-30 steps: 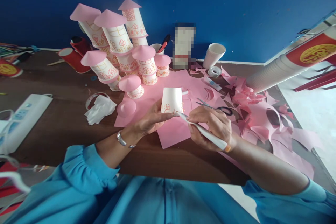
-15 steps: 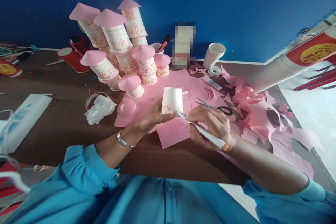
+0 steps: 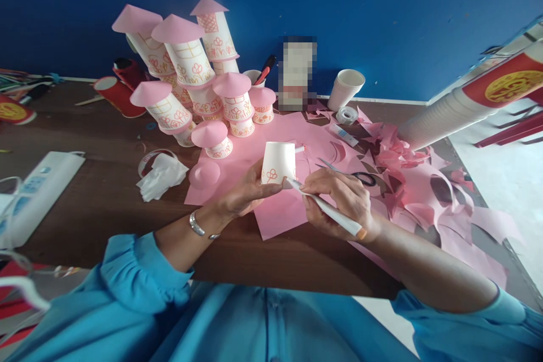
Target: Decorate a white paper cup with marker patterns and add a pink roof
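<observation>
Your left hand (image 3: 244, 193) grips smooth, tapered white cup (image 3: 278, 162), narrow end up, orange flower (image 3: 272, 175) drawn near rim; cup held above pink paper (image 3: 282, 219). Your right hand (image 3: 345, 198) closed round white, orange-ended marker (image 3: 337, 216), tip at cup's lower edge. Beyond cup, flower-patterned towers (image 3: 189, 56) with pink cone roofs. Crumpled tissue (image 3: 162, 178) to your left. Curled pink scraps (image 3: 419, 201) heaped right; scissors (image 3: 330, 166) partly behind right hand.

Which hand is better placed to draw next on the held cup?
Probably the right hand: it grips the marker, whose tip is at or near the lower edge of the cup. The left hand is occupied, supporting the cup.
</observation>
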### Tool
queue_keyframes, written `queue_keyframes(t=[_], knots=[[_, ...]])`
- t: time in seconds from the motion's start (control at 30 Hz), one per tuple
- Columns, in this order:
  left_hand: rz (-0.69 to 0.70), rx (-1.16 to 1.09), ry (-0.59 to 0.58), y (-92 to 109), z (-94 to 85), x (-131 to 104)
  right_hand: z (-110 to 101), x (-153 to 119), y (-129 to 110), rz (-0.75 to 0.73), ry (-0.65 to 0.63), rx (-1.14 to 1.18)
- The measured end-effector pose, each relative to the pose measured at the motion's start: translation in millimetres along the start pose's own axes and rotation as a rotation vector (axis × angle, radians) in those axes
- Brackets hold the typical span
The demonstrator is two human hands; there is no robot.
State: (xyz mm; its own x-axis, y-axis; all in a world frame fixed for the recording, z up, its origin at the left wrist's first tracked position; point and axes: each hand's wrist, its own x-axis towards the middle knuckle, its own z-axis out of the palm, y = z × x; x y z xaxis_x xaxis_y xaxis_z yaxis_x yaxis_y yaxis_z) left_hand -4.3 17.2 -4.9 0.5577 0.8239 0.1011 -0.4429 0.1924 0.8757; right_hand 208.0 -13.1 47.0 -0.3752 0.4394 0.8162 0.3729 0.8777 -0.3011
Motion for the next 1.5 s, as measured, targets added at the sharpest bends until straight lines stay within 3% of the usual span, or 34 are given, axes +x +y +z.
queue_keyframes(t=[1.5], knots=[[-0.023, 0.061, -0.036, -2.4, -3.1, 0.8, -0.6, -4.7, -1.5, 0.043, -0.040, 0.008]])
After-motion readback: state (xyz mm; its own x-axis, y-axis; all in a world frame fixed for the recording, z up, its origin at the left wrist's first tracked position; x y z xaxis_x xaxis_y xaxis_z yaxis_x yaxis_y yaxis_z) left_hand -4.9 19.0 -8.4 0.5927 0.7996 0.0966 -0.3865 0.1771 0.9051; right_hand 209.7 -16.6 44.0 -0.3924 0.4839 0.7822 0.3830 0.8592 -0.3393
